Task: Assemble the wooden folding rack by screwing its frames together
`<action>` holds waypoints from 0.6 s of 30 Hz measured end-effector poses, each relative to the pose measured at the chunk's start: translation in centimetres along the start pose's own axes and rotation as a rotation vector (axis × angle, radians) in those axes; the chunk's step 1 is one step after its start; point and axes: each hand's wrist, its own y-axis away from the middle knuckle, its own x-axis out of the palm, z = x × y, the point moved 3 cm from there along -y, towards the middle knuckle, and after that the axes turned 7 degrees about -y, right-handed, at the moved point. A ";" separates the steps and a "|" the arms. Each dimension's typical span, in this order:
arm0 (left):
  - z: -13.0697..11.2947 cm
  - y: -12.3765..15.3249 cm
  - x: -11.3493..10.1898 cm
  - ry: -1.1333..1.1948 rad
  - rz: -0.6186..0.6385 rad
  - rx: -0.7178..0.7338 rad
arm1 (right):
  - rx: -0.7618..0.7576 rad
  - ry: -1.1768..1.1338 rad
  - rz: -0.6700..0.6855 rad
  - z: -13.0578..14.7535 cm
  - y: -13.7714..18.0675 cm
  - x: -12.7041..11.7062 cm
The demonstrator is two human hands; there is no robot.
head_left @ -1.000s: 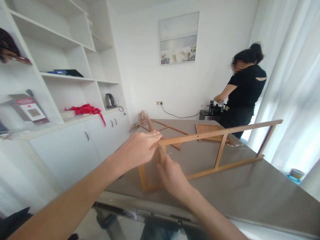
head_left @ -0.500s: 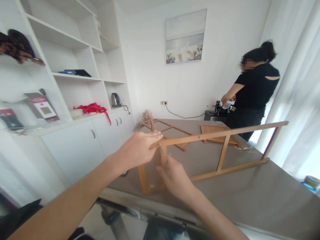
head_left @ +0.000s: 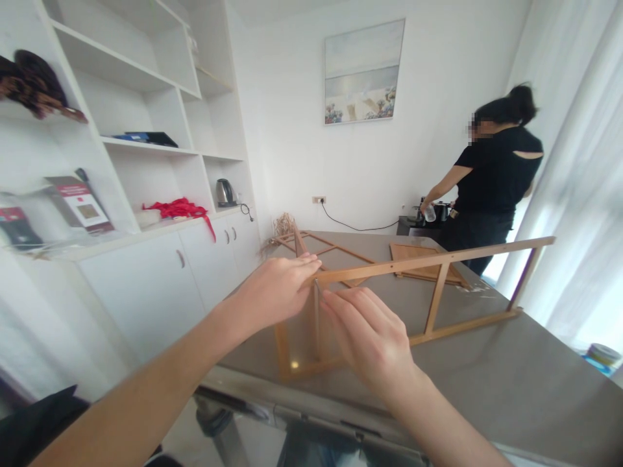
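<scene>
Surface finishes before you
Your frame (head_left: pixel 437 298) is smooth, low-sheen wood; your slim rod (head_left: pixel 317 318) looks metallic. The worktop (head_left: pixel 467 376) is smooth, faintly glossy; the kettle (head_left: pixel 224 193) shiny metal; the red bundle (head_left: pixel 178 209) cloth.

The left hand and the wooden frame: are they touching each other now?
Touching. The head view shows the left hand laid over the near corner of the wooden frame, its fingers resting at the upper rail's end without a visible gap.

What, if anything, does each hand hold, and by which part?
The left hand holds the wooden frame at its near upper corner. The right hand is beside a thin metal rod; whether it grips this cannot be told.
</scene>
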 end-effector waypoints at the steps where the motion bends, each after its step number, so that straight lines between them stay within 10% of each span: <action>1: -0.1 0.0 0.1 -0.003 0.010 -0.005 | 0.006 0.007 -0.012 0.0 0.0 0.0; 18: 0.1 0.1 -0.3 0.082 0.061 -0.100 | 0.278 -0.209 -0.096 -0.4 0.5 0.1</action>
